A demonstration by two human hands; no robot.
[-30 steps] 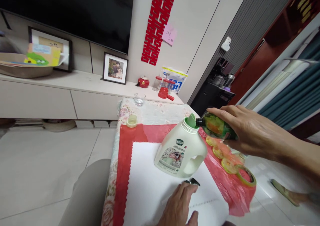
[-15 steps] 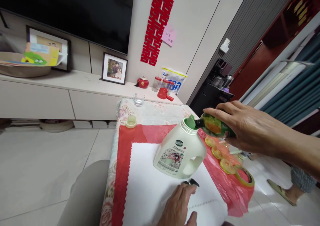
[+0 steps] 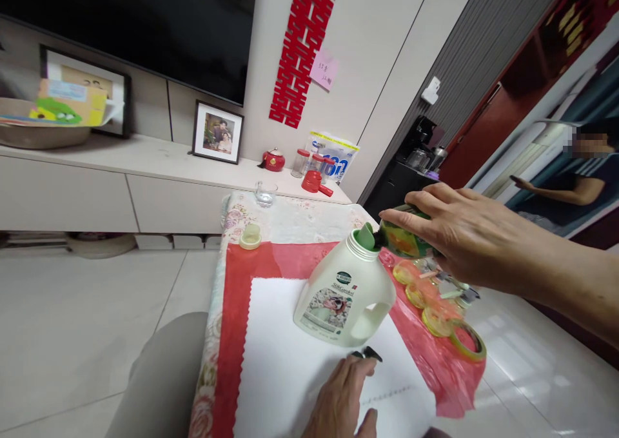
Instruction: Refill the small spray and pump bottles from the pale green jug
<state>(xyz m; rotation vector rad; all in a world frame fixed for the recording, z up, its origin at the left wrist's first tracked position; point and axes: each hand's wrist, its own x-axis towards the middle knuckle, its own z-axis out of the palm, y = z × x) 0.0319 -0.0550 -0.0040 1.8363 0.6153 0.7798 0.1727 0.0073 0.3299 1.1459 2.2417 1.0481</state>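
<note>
My right hand (image 3: 449, 228) is wrapped round a green bottle (image 3: 403, 238) with an orange picture on its label. The bottle is tipped to the left, its dark neck at the green pour spout (image 3: 365, 235) of a pale green detergent jug (image 3: 333, 289). The jug stands upright on a white sheet (image 3: 275, 373); its handle hole faces right. Whether liquid flows cannot be seen. My left hand (image 3: 338, 399) lies on the sheet in front of the jug, fingers stretched out and thumb apart. A small black object (image 3: 371, 354) is just beyond its fingertips.
A jug cap (image 3: 250, 237) and a glass cup (image 3: 265, 194) sit at the table's left and far side. Yellow tape rolls (image 3: 438, 322) line the right edge on red plastic (image 3: 459, 386). A low cabinet (image 3: 169, 160) stands beyond. Another person (image 3: 575, 186) is at the far right.
The view has shifted slightly. My right hand still tips the bottle at the spout, with the bottle's neck a little closer in. The other person's upper body now shows at right.
</note>
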